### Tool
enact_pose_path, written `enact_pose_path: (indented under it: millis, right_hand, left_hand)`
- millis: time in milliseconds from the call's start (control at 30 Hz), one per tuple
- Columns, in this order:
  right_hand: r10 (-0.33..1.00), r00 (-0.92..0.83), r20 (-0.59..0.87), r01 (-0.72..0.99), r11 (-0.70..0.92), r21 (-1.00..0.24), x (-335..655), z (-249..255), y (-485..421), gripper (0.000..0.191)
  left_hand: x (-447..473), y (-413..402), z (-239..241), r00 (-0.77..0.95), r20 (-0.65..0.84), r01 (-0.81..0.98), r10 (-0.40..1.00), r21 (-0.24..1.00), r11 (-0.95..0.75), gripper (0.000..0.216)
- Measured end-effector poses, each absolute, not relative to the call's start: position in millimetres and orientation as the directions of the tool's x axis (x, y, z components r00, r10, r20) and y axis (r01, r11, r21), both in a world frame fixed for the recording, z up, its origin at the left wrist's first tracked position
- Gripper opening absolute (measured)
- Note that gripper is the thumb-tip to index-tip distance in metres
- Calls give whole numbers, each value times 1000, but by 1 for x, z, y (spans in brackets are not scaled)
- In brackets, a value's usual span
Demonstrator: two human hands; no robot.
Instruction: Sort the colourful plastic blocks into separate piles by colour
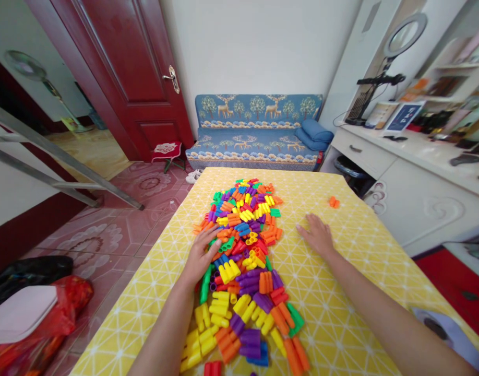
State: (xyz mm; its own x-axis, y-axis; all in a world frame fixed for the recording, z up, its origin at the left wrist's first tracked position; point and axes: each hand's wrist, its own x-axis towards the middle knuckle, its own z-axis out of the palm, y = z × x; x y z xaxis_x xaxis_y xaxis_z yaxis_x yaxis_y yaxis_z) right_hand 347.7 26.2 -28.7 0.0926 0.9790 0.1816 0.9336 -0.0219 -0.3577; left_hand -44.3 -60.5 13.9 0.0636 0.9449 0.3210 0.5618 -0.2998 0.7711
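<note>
Down the middle of the table runs a long heap of plastic building pieces [250, 282], shaped like joined tubes in yellow, orange, purple, red, green and blue. My left hand [202, 255] lies at the heap's left edge, fingers stretched over the pieces and touching some of them. To the right of the heap, my right hand [316, 236] rests on the yellow tablecloth [341, 282] with its fingers spread, apart from the pieces. A lone orange piece [334, 202] lies beyond it, near the table's right side.
Past the table's far edge stands a blue patterned sofa [255, 138]. A white cabinet [423, 177] with a ring light flanks the right. On the left are a metal ladder [75, 185], a small red stool [167, 150] and bags [73, 297] on the floor.
</note>
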Motion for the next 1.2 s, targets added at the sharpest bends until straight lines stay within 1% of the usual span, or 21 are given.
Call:
enact_pose_path:
  millis: [67,100,167,200,267,333,400,467,533,600,667,700,733,800,867,900,933,1000,1100,1167,1200]
  right_hand:
    - [964,-90,250,824,213,-525,322,-28,10,67]
    - [938,-178,297,745,326,-582,310,-27,4,67]
    - [876,-310,370,620,481,-620,291,-27,-5,62]
    - [852,-344,394,590,523,-615,283,-26,-7,57]
    - [832,-357,425,572,554,-605,274,-27,-7,41]
    - [839,-308,449,557,541,-630,272,-28,-6,28]
    - [857,-229,462,546,506,-668,274,-30,-5,20]
    - [877,-116,467,558,446,-699,281,-31,-5,19]
    - [880,39,474,588,363,-722,291,-32,-5,20]
    - [855,187,483,614,282,-737,302,-30,-4,21]
    - [817,264,512,643,247,-725,309,-27,-5,21]
    - [805,250,537,662,263,-702,310,-25,-6,21]
    - [801,197,565,684,300,-665,308,-22,-7,22]
    - [808,-37,587,713,434,-551,299,-17,-9,29]
    - [791,-285,542,695,559,-451,287,-15,-11,35]
    - [782,-352,515,688,589,-425,282,-16,-11,34]
    - [782,-376,496,690,594,-413,278,-17,-10,31]
    - [813,-313,491,733,536,-419,279,-21,-7,24]
    - [864,-57,500,848,307,-433,300,-29,2,23]
    - [852,116,511,885,145,-443,322,-30,6,28]
    - [840,172,514,891,90,-445,331,-30,7,30]
  left_hand:
    - [-44,-60,13,61,326,560,943,771,-303,39]
    - [-44,-60,13,58,328,559,943,772,-303,39]
    - [-45,-60,12,52,328,557,943,774,-300,40]
    - [-45,-60,11,50,328,556,943,775,-299,40]
    - [-46,-60,10,55,329,552,943,777,-303,39]
    - [-46,-60,10,60,327,549,943,778,-305,39]
    - [-46,-60,10,61,317,548,946,782,-298,40]
    - [-46,-61,11,56,308,544,950,788,-287,41]
    - [-45,-61,12,48,301,537,952,796,-279,42]
    - [-45,-61,13,40,299,532,953,802,-274,42]
    - [-45,-62,13,42,301,531,953,801,-276,42]
    - [-45,-61,12,44,303,532,952,799,-279,42]
    - [-45,-61,12,46,306,535,951,797,-282,42]
    - [-46,-61,11,52,308,541,950,791,-286,42]
    - [-46,-60,10,56,310,546,949,787,-289,41]
    - [-46,-60,10,57,308,548,950,785,-287,41]
    - [-46,-60,10,58,305,550,950,785,-286,41]
    - [-46,-60,12,58,303,553,951,784,-283,42]
    - [-45,-61,14,54,303,556,952,782,-280,42]
    - [-45,-61,14,51,302,556,952,783,-278,42]
    - [-45,-61,14,50,302,555,952,784,-278,42]
